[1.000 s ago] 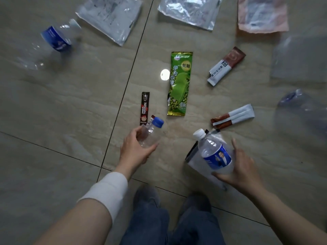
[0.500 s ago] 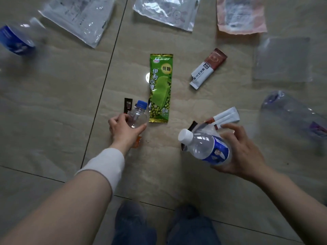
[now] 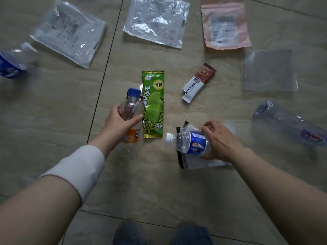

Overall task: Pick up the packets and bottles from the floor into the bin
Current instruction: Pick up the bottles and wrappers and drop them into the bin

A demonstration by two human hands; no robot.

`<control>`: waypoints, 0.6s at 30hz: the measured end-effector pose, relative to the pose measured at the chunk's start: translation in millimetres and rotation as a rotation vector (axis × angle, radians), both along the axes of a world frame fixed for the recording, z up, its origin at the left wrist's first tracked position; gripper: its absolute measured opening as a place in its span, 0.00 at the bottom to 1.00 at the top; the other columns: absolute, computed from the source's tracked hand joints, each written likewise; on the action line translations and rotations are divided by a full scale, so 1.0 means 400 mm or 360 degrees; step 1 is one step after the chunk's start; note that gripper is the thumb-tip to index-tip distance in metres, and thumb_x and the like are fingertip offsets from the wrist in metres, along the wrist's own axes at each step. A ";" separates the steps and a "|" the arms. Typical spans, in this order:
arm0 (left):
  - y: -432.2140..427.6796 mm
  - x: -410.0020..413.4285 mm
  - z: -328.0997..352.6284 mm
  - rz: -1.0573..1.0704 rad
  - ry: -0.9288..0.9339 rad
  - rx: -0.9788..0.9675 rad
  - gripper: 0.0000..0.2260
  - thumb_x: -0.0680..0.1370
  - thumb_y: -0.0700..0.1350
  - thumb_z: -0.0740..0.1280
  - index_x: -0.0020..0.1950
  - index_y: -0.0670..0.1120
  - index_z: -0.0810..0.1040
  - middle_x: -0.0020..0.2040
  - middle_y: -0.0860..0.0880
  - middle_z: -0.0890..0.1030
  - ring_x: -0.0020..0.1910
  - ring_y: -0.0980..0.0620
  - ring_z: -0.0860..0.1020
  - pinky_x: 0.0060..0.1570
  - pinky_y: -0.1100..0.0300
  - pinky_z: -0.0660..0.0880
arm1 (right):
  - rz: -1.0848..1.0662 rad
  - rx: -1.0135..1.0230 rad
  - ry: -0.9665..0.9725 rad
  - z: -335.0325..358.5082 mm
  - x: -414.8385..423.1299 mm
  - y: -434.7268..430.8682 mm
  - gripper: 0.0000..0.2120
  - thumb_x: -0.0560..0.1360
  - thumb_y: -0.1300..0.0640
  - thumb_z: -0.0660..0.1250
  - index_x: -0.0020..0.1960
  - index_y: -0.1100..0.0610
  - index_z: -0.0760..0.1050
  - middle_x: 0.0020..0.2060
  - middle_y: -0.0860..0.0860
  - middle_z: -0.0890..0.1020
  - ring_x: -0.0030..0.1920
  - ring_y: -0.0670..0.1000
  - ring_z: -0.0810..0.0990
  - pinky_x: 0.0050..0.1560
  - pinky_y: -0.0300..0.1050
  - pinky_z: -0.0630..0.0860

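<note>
My left hand (image 3: 118, 126) grips a small clear bottle (image 3: 130, 105) with a blue cap and an orange label, just left of a green ice-lolly wrapper (image 3: 153, 103) lying on the floor. My right hand (image 3: 221, 140) holds a clear water bottle (image 3: 190, 141) with a white cap and blue label, together with a clear black-edged packet (image 3: 184, 161) beneath it. A brown-and-white sachet (image 3: 198, 83) lies further out. No bin is in view.
On the tiled floor (image 3: 53, 121): two clear bags (image 3: 70, 32) (image 3: 155, 22) and a pink pouch (image 3: 225, 23) at the top, a clear sheet (image 3: 269, 70) at right, a large clear bottle (image 3: 290, 124) at far right, a blue-labelled bottle (image 3: 12, 62) at far left. My shoes (image 3: 130, 234) are at the bottom.
Both hands have moved forward over the floor with their bottles. The right hand has covered the striped sachet that lay beside it. The black stick sachet by the left hand is no longer visible.
</note>
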State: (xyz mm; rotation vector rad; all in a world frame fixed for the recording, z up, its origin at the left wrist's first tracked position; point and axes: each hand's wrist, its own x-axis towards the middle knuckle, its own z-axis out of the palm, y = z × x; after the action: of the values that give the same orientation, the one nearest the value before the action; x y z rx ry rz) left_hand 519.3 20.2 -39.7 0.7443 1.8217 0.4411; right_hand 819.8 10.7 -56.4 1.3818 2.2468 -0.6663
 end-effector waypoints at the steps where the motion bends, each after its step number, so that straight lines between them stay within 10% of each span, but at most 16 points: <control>1: 0.018 0.016 0.010 0.0003 -0.0007 -0.0009 0.26 0.70 0.48 0.73 0.64 0.45 0.68 0.58 0.49 0.76 0.56 0.50 0.75 0.58 0.53 0.71 | -0.0012 0.0004 -0.0009 0.001 0.001 -0.010 0.39 0.50 0.42 0.76 0.56 0.59 0.73 0.48 0.61 0.77 0.48 0.63 0.75 0.47 0.53 0.77; 3: 0.053 0.053 0.026 0.0011 -0.0004 -0.0018 0.17 0.70 0.49 0.73 0.54 0.48 0.72 0.53 0.48 0.78 0.51 0.49 0.77 0.53 0.56 0.73 | -0.0035 -0.0003 -0.0063 0.011 0.005 -0.028 0.38 0.46 0.42 0.77 0.51 0.60 0.75 0.37 0.60 0.79 0.38 0.62 0.77 0.36 0.52 0.77; 6: 0.097 0.098 0.015 -0.0104 0.0054 -0.0128 0.31 0.60 0.62 0.74 0.57 0.47 0.75 0.60 0.43 0.75 0.59 0.43 0.75 0.61 0.49 0.73 | -0.0155 0.0046 -0.0057 0.027 0.011 -0.059 0.38 0.42 0.40 0.77 0.46 0.58 0.75 0.32 0.56 0.79 0.32 0.59 0.78 0.29 0.48 0.75; 11: 0.126 0.174 -0.062 -0.0384 0.0456 -0.0236 0.31 0.67 0.62 0.70 0.64 0.45 0.71 0.74 0.40 0.53 0.73 0.40 0.52 0.72 0.50 0.52 | -0.0289 0.0244 0.0008 -0.013 0.020 -0.104 0.33 0.45 0.38 0.75 0.43 0.57 0.73 0.32 0.55 0.78 0.32 0.58 0.77 0.30 0.46 0.73; 18: 0.112 0.205 -0.096 -0.0282 0.0534 -0.0052 0.29 0.66 0.57 0.72 0.61 0.43 0.70 0.65 0.42 0.67 0.65 0.41 0.67 0.66 0.51 0.65 | -0.0437 0.0262 0.0156 -0.029 0.024 -0.103 0.28 0.55 0.36 0.61 0.42 0.59 0.74 0.34 0.56 0.78 0.35 0.60 0.77 0.34 0.48 0.73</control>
State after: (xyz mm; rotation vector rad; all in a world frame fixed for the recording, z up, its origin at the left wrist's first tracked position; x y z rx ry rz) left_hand 601.2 65.1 -78.3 0.9941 2.0446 0.1758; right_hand 829.3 -30.7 -68.0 1.7973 2.2502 -0.6609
